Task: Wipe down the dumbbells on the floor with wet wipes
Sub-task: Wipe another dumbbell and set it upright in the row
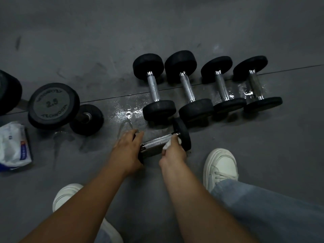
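A small black dumbbell with a knurled metal handle lies on the grey floor in front of me. My left hand grips its left weight head, which the hand mostly hides. My right hand pinches a white wet wipe against the right end of the handle, next to the right head. Beyond it, several black dumbbells lie side by side in a row. The wet wipes pack, white and blue and open, lies on the floor at the far left.
Larger dumbbells, one marked 2.5, lie at the left. Wet patches shine on the floor near the row. My two white shoes stand on either side of my arms, with a jeans leg at the lower right.
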`<action>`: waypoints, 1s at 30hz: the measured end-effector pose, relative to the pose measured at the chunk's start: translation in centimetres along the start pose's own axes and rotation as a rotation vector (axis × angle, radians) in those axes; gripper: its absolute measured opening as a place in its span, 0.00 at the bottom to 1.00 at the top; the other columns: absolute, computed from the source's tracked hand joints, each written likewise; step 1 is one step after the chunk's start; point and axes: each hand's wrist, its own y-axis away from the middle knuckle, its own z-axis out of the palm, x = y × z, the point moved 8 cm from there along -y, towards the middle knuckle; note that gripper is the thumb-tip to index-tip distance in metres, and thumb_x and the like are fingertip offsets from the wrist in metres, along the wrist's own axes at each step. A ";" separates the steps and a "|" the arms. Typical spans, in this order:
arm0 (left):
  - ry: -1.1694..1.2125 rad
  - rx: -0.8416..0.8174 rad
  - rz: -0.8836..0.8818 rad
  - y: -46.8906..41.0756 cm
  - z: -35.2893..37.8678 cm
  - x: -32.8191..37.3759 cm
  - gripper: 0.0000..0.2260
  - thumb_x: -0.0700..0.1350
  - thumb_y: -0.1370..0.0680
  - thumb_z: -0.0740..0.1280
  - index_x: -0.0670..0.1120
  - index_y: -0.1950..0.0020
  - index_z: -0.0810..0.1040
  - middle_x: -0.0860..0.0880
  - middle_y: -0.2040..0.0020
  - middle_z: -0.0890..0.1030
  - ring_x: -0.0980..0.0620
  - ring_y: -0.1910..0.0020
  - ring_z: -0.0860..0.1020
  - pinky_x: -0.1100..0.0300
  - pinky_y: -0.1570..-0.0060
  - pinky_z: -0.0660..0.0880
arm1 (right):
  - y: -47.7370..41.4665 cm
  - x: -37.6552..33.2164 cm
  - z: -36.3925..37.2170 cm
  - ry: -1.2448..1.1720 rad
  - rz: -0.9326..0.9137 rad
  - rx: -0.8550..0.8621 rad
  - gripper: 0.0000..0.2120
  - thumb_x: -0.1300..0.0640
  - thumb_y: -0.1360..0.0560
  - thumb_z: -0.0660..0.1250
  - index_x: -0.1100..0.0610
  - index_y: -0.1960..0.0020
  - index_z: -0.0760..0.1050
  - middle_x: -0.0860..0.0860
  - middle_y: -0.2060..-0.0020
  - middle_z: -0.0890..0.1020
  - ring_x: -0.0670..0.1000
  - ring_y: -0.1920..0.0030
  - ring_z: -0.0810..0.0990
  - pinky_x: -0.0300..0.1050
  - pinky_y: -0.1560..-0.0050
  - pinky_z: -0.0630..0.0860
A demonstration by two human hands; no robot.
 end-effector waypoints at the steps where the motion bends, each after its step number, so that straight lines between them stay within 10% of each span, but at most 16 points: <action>1: 0.005 0.008 0.005 0.0 0.0 0.0 0.50 0.54 0.37 0.77 0.50 0.21 0.55 0.47 0.22 0.56 0.46 0.24 0.58 0.51 0.29 0.64 | 0.0 0.2 -0.4 0.022 -0.029 -0.017 0.19 0.51 0.22 0.66 0.53 0.69 0.66 0.45 0.80 0.67 0.43 0.78 0.63 0.39 0.77 0.60; 16: 0.012 -0.013 0.005 -0.3 -0.2 -0.1 0.53 0.52 0.40 0.79 0.50 0.21 0.55 0.48 0.23 0.57 0.46 0.25 0.60 0.50 0.31 0.66 | 0.5 -0.7 0.1 0.163 0.098 -0.021 0.13 0.45 0.26 0.70 0.54 0.61 0.75 0.49 0.68 0.77 0.46 0.68 0.74 0.40 0.65 0.73; 19: 0.020 -0.029 -0.005 -0.5 0.1 -0.4 0.54 0.53 0.39 0.79 0.51 0.20 0.53 0.49 0.22 0.55 0.46 0.25 0.60 0.51 0.31 0.66 | 1.1 -1.4 -1.2 0.497 -0.203 -0.073 0.18 0.53 0.22 0.67 0.58 0.69 0.74 0.47 0.78 0.76 0.47 0.74 0.74 0.40 0.67 0.73; 22: 0.030 -0.038 0.011 -0.9 0.3 -0.7 0.55 0.53 0.39 0.79 0.52 0.20 0.51 0.49 0.22 0.55 0.46 0.24 0.60 0.51 0.30 0.66 | 5.7 -2.4 1.6 1.029 -0.808 -0.387 0.12 0.54 0.21 0.60 0.55 0.59 0.77 0.51 0.65 0.79 0.51 0.63 0.75 0.47 0.61 0.71; 25: 0.048 -0.030 0.018 -0.9 0.6 -1.0 0.55 0.52 0.39 0.78 0.52 0.20 0.50 0.48 0.22 0.55 0.46 0.24 0.60 0.52 0.30 0.66 | 6.8 -3.9 5.2 1.499 -1.302 -0.225 0.17 0.57 0.24 0.53 0.54 0.44 0.78 0.53 0.53 0.78 0.55 0.53 0.76 0.50 0.58 0.71; 27: 0.074 -0.026 0.028 -1.1 0.5 -1.1 0.55 0.51 0.39 0.78 0.51 0.20 0.50 0.48 0.22 0.55 0.45 0.25 0.61 0.52 0.30 0.66 | 6.3 -3.2 6.1 1.720 -1.392 -0.147 0.23 0.56 0.28 0.50 0.54 0.40 0.77 0.51 0.47 0.79 0.55 0.45 0.76 0.51 0.51 0.68; 30: 0.116 -0.046 0.044 -1.6 0.1 -1.2 0.53 0.49 0.37 0.78 0.49 0.19 0.49 0.47 0.21 0.53 0.45 0.25 0.62 0.52 0.29 0.65 | 6.8 1.7 5.7 1.961 -1.466 -0.511 0.24 0.55 0.29 0.52 0.56 0.37 0.75 0.53 0.39 0.78 0.53 0.36 0.73 0.53 0.38 0.59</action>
